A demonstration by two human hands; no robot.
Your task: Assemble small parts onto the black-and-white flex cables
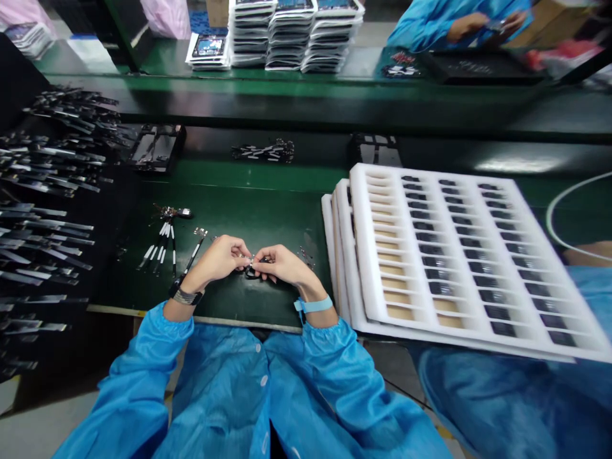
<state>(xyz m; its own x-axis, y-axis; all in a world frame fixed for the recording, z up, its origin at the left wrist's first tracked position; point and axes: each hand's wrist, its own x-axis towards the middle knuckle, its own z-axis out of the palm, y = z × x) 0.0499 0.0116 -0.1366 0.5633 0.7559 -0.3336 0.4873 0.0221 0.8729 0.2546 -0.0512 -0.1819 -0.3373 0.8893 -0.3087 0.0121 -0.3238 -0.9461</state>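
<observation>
My left hand and my right hand meet over the dark green mat near the bench's front edge. Both are pinched, fingertips together, on a small dark part with a tiny metal piece between them. I cannot make out the part's exact shape. My left wrist wears a watch, my right wrist a blue strap. Just left of my hands lie a few thin flex cables with white ends.
A stack of white foam trays with rows of small dark parts sits at right. Many dark flex strips cover the left side. Stacked trays stand on the far green shelf. Another person's blue sleeves show at top right.
</observation>
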